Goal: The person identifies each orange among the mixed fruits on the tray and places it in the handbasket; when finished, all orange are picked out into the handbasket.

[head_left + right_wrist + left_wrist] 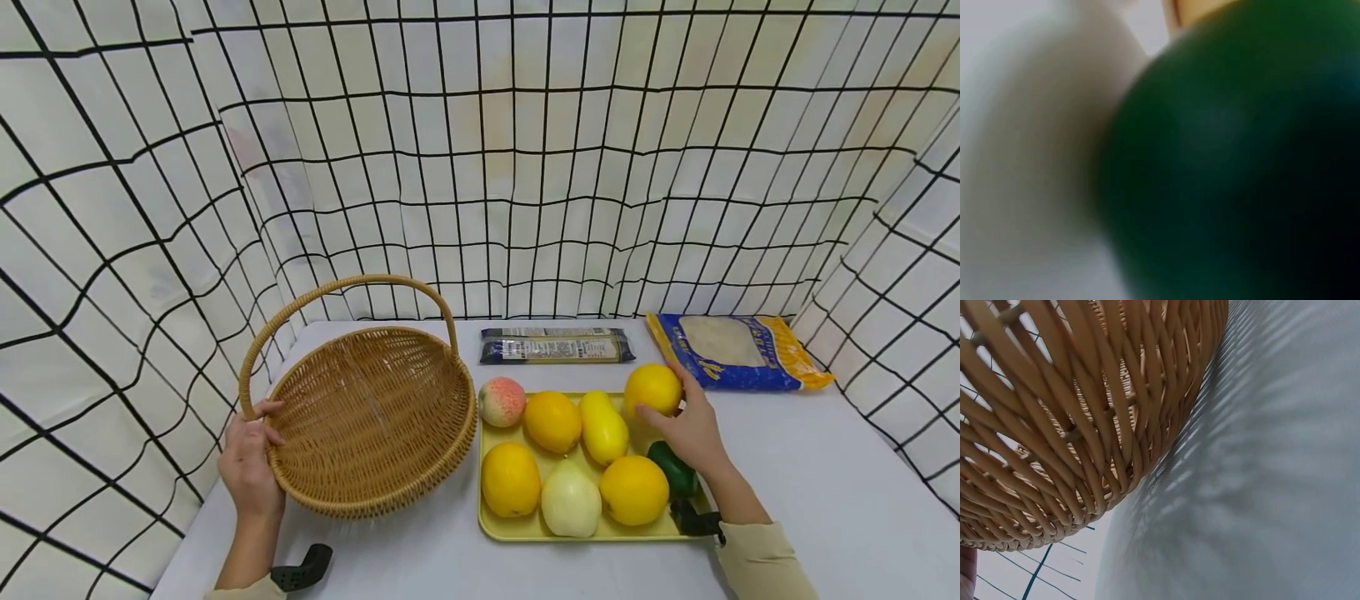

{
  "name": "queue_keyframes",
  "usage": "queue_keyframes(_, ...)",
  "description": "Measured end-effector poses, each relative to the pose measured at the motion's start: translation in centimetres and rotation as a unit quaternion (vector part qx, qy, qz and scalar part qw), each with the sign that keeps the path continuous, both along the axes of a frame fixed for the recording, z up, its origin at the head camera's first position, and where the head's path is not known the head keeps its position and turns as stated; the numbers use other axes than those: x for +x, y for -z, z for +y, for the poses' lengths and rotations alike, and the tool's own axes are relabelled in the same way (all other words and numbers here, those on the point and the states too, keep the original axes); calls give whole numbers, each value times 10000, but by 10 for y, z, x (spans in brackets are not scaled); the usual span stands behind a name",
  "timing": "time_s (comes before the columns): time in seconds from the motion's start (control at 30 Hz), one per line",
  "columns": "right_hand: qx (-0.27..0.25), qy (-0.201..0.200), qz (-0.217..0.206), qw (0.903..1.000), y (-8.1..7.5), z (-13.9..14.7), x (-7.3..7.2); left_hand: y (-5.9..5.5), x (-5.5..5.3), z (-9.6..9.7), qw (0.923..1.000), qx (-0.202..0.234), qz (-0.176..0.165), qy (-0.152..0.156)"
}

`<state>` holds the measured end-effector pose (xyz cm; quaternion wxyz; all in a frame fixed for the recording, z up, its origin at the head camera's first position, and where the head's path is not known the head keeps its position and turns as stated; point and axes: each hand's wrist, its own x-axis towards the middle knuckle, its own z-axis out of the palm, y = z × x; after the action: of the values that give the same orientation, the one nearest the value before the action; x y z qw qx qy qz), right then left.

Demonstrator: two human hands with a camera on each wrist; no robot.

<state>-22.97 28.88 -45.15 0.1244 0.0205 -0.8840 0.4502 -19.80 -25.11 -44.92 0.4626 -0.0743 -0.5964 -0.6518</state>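
My left hand (251, 467) grips the rim of a wicker basket (371, 417) at the foot of its arched handle. The basket tilts so its hollow inside faces me; the left wrist view shows its woven side (1079, 419) close over the white table. My right hand (697, 429) holds an orange (651, 389) between thumb and fingers, at the back right of a yellow tray (600, 539). Just below that hand lies a dark green rounded item (671, 469), which fills much of the right wrist view as a blurred shape (1229, 150).
The tray also carries several other oranges (511, 479), a peach (502, 402), a yellow elongated fruit (603, 428) and a pale green pear (571, 498). Behind it lie dark blue packets (557, 345) and a blue-yellow bag (738, 352). A black-gridded white curtain (525, 167) surrounds the table.
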Motion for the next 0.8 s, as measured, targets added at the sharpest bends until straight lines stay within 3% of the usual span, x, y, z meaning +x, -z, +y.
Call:
queue_keyframes(0.17, 114, -92, 307, 9994, -17, -8, 1, 0, -1, 2, 9999, 70, 60, 80)
queue_keyframes(0.37, 248, -261, 439, 9984, -35, -20, -6, -3, 2, 2, 9999, 5, -99, -124)
queue_keyframes(0.63, 104, -378, 148, 9991, -41, -26, -4, -2, 1, 0, 9999, 87, -57, -42)
queue_keyframes(0.8, 114, -402, 252, 9988, -45, -31, -2, 1, -1, -2, 10000, 43, 20, 24)
